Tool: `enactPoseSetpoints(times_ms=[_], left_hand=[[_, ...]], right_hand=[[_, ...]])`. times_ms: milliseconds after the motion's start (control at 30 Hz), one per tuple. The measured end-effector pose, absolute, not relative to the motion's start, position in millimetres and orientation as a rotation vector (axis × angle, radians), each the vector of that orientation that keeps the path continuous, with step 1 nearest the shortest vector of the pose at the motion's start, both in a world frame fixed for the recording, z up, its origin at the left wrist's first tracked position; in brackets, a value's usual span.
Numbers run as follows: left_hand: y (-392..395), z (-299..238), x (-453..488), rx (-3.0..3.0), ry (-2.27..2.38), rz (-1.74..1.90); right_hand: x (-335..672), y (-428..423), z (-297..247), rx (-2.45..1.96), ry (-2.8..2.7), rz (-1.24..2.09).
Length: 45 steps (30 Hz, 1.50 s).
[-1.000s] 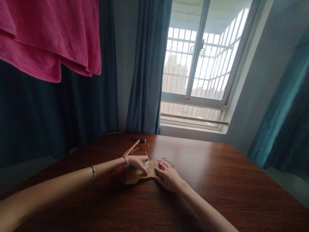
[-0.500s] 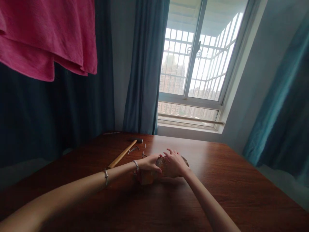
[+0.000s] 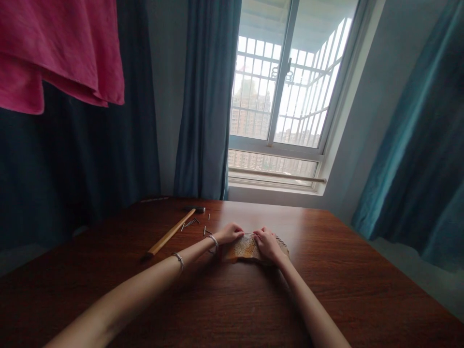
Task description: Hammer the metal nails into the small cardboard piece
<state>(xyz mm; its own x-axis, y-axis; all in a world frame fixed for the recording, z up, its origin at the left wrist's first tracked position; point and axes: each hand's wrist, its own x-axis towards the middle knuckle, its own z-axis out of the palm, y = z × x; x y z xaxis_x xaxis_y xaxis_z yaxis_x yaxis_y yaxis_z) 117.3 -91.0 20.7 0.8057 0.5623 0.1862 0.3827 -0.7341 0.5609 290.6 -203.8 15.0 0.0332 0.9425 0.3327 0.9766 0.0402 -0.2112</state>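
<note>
Down come the right hand's fingers, raised a moment ago in the head view and now curled narrow near the far edge of the spotted tan piece! That piece lies on the worktop, between and beneath the hands. Left hand, fingers bunched at the same edge; whether either hand pinches it, I can't tell. Off left: hammer, with nails beside it.

A dark reddish-brown wooden table is carrying a hammer, which is lying slantwise toward the window. Loose nails are lying just right of it, and a spotted tan piece is resting farther right.
</note>
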Motion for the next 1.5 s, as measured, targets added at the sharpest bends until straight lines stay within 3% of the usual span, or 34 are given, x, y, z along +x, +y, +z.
enactPoseSetpoints(times_ms=[333,867,1500], left_hand=[[-98,2,120,2.629,0.900,0.688],[-105,8,125,2.965,1.114,0.448],[-113,32,111,2.795,1.389,0.474]], right_hand=[[286,-200,-1,-1.990,-1.860,-0.129],[284,-200,7,-1.955,-1.915,-0.180],[282,-199,11,-1.898,-1.986,-0.192]])
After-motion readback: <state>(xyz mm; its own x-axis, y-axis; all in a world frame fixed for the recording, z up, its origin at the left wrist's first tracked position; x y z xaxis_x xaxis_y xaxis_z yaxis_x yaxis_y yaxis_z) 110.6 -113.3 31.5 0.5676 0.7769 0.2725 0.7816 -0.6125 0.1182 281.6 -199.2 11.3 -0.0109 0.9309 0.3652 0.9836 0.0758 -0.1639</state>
